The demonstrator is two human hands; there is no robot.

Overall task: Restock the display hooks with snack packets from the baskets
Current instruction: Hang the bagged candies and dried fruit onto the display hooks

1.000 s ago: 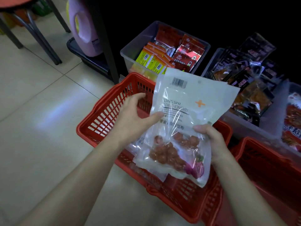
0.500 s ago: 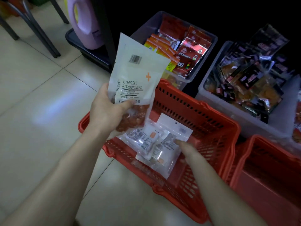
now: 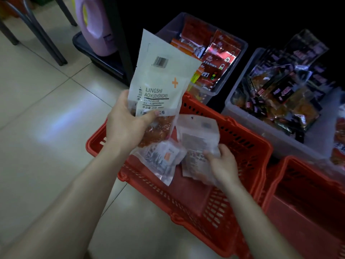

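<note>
Above a red slotted plastic shopping basket (image 3: 196, 212) standing on a pale tiled floor (image 3: 46, 109), the person's left hand (image 3: 128, 126) grips a white and clear plastic snack packet of reddish-brown dried fruit (image 3: 162, 77). The thumb is pinched across its printed label, and the packet is upright and lifted clear of the basket. Lower down, the right hand (image 3: 222, 165) curls its fingers round the bottom of a second, blurred white packet (image 3: 197, 135), held just over the basket's inside. 1 more similar packet (image 3: 162, 161) lies in the basket between the 2 hands. Touching this basket on the right is another red basket (image 3: 280, 184); its contents cannot be made out. Behind them stand a clear plastic bin of red and orange packets (image 3: 242, 47) and a second clear bin of dark packets (image 3: 276, 139). No display hooks are in view. The task appears to be at its gathering stage: 2 packets are in hand, at least 1 is left to collect, and all the hanging lies ahead
</note>
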